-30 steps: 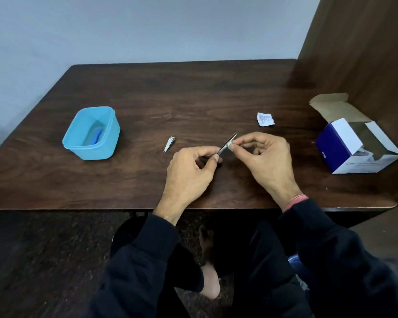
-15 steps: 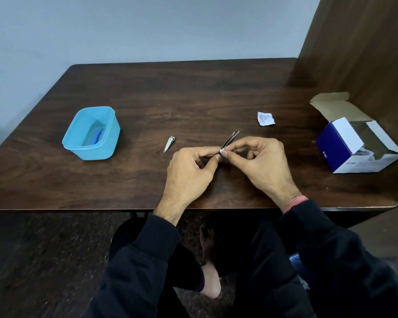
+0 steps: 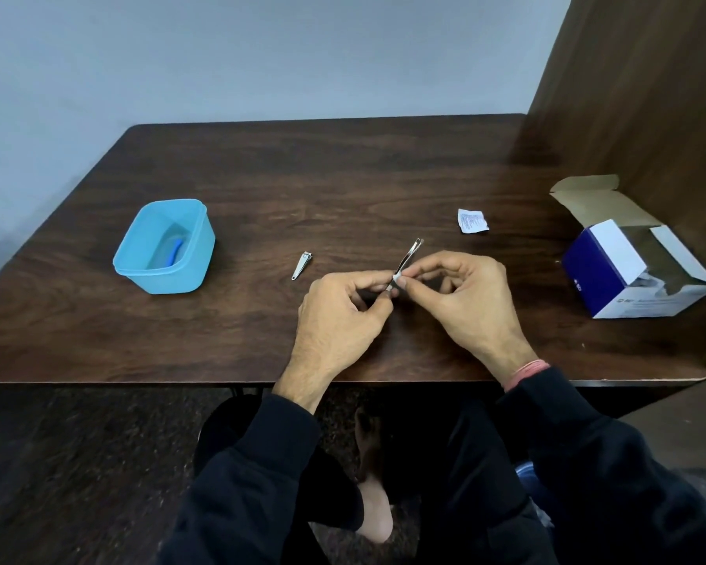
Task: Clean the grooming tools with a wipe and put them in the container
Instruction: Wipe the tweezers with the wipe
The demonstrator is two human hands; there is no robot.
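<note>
Our left hand (image 3: pixel 339 316) pinches the tweezers' (image 3: pixel 409 256) lower end — our right hand (image 3: pixel 465 295) pinches a wipe (image 3: pixel 396 276) round them just above.

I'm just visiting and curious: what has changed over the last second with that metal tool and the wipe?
The right hand has slid its wipe down the tweezers toward the left hand, baring more of the tip. Both hands keep their hold. Nail clipper, blue container, wrapper and box stayed put.

Print on the box (image 3: pixel 612 297) and sachet (image 3: pixel 472 220) — too small to read.
</note>
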